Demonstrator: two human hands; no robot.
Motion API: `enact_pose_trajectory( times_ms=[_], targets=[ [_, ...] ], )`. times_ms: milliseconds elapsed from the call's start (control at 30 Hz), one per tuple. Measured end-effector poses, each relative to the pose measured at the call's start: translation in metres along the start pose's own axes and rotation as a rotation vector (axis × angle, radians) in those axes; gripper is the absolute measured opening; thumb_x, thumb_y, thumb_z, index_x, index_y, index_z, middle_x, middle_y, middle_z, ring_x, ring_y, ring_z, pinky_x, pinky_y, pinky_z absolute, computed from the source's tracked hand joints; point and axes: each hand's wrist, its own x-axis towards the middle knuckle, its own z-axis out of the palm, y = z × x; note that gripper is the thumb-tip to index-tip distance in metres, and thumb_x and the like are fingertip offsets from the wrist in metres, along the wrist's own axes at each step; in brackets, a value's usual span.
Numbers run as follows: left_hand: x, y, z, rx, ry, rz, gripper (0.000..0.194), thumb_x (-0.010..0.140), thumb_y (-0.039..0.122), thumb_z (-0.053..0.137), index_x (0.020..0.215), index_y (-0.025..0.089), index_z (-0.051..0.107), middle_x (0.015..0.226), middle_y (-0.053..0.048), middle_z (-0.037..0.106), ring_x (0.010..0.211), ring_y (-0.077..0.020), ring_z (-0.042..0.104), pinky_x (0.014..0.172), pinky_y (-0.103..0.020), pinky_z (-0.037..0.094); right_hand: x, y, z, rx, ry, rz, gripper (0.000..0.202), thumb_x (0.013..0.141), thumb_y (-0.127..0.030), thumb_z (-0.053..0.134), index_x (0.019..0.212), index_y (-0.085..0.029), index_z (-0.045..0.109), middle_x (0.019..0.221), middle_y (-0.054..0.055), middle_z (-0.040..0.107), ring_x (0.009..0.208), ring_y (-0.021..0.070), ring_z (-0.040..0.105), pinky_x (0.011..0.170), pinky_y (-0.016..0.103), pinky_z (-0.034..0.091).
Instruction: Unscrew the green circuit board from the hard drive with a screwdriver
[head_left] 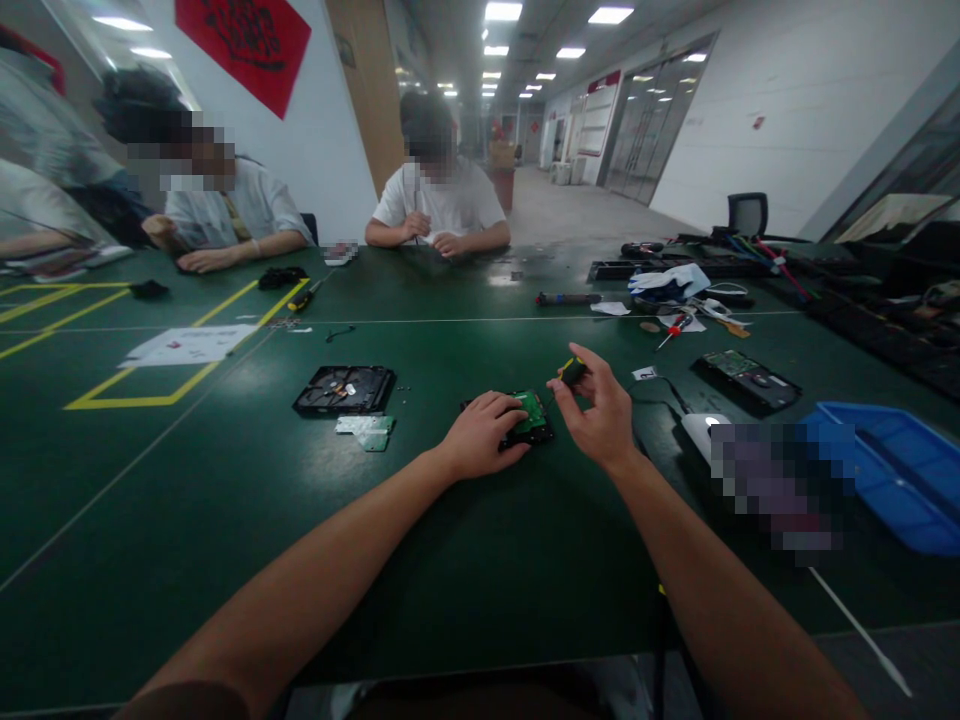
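Note:
A hard drive with a green circuit board [534,408] facing up lies on the table in front of me. My left hand [489,432] lies over its left part, fingers across the board and thumb along the near edge, holding it. Just right of the drive, my right hand [597,408] pinches the yellow and black handle of a screwdriver [572,373]. The thin shaft seems to slope down toward the drive's right edge; its tip is too small to make out. Left of my hands lie an opened black drive casing [345,389] and a loose circuit board [367,431].
Another hard drive [746,381] and a blue tray [892,480] are on the right, near a white device with a cable [699,436]. A red screwdriver [675,327] and gloves [670,282] lie farther back. Two people [442,205] [232,215] sit across the table.

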Motion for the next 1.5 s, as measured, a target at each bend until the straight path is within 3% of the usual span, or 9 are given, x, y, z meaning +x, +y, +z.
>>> enact_pose_trajectory(
  times_ms=[967,1500],
  targets=[
    [-0.0002,0.001,-0.0011,0.004,-0.017,-0.017,0.045,0.092,0.044,0.069,0.13,0.022,0.064,0.135,-0.013,0.063,0.127,-0.0327,0.057,0.112,-0.056,0.048,0.0005,0.0041,0.0014,-0.061,0.056,0.003,0.062,0.095,-0.04,0.07,0.153,-0.035,0.049,0.133,0.009,0.068,0.093,0.0252,0.075,0.085,0.048,0.069],
    [0.0004,0.0018,-0.0022,-0.017,-0.007,-0.014,0.044,0.091,0.043,0.07,0.129,0.023,0.064,0.133,-0.012,0.063,0.126,-0.0322,0.058,0.111,-0.056,0.048,0.0001,0.0059,0.0014,-0.057,0.046,-0.01,0.063,0.094,-0.039,0.071,0.153,-0.036,0.048,0.133,0.009,0.069,0.097,0.0255,0.075,0.086,0.048,0.069]
  ],
)
